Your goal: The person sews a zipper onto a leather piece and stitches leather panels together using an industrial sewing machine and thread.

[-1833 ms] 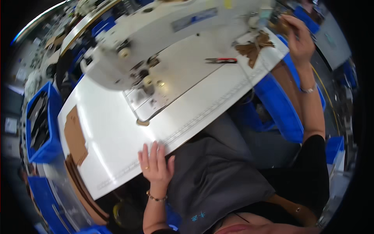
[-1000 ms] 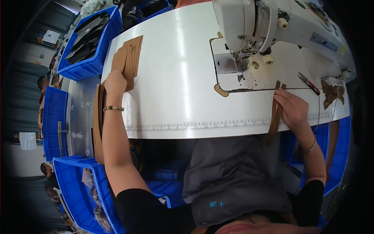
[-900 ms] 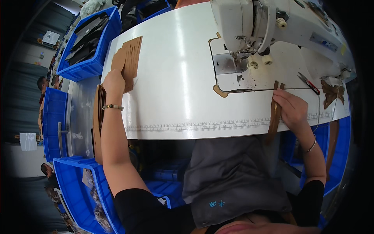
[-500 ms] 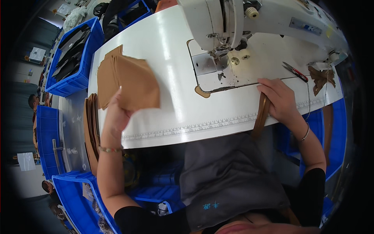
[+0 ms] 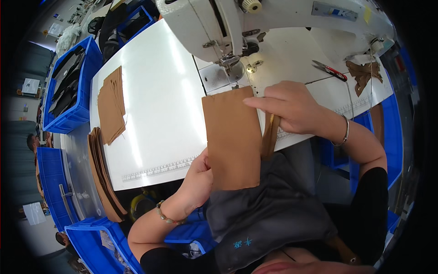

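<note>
One panel (image 5: pixel 232 139): brown, roughly rectangular; seen across the near edge of the table (image 5: pixel 153 114), its far end just short of the needle plate (image 5: pixel 212 78), its near end over the apron (image 5: pixel 255 214).
Left hand (image 5: pixel 197 178): closed; the panel is pinched by its left edge, toward the near corner. A beaded bracelet (image 5: pixel 165 215) is worn at the wrist.
Right hand (image 5: pixel 292 107): fingers curled, the zip gripped beneath them; index finger extended over the panel's far right corner, whether pressed on it cannot be told. A bangle (image 5: pixel 346 131) is worn.
Zip (image 5: pixel 270 139): brown tape, gold teeth; hung from the right hand, just right of the panel, over the table's near edge.
Machine (image 5: pixel 292 23): white, set at the far side, its needle end left.
Pile (image 5: pixel 111 105): brown pieces, fanned, laid at the table's left.
Strips (image 5: pixel 101 176): brown, stacked on edge along the table's left end.
Snips (image 5: pixel 329 71): red and black handle, laid right of the needle plate.
Scraps (image 5: pixel 363 75): brown, heaped right of the snips.
Scale (image 5: pixel 159 169): printed along the near edge.
Far left bin (image 5: pixel 68 121): blue, filled with black pieces (image 5: pixel 66 86).
Right bin (image 5: pixel 394 137): blue, placed beside the table's right end.
</note>
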A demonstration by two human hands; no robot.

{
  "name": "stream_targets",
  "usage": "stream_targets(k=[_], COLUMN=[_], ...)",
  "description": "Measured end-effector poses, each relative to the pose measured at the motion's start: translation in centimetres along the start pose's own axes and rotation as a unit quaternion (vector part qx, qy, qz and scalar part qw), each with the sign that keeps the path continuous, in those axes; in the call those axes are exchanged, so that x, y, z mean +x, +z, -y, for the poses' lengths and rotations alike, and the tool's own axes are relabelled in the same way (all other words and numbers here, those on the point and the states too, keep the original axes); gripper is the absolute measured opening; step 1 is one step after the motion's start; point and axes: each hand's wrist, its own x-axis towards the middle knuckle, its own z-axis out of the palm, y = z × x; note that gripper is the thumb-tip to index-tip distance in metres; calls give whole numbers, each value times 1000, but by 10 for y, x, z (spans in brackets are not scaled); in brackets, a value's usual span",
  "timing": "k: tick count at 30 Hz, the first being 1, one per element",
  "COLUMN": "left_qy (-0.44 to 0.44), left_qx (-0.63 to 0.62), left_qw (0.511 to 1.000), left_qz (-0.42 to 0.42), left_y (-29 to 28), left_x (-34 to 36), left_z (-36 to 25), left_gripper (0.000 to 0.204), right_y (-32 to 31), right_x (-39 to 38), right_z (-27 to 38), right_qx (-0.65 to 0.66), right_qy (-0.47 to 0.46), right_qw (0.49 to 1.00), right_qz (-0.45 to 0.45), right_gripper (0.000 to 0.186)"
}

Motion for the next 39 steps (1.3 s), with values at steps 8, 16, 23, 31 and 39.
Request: stream_targets(k=[8, 16, 23, 31, 39], left_qy=[147, 402, 344, 463, 432], left_qx=[499, 623, 625, 787, 772], left_qw=[853, 658, 699, 398, 447], left_qz=[-38, -131, -59, -93, -132], left_y=[-9, -46, -51, -40, 0], left_x=[12, 142, 162, 85, 110], left_z=[-53, -102, -119, -103, -71], left_gripper=[24, 27, 20, 38, 50], right_y=[32, 27, 30, 33, 28], right_x=[25, 23, 21, 23, 25], right_z=[-45, -68, -67, -67, -64], right_qx=[-16, 71, 69, 9, -52], right_qy=[-139, -172, -167, -186, -164], right_qw=[989, 980, 982, 980, 982], right_qz=[37, 75, 55, 66, 76], right_gripper=[38, 31, 33, 27, 27])
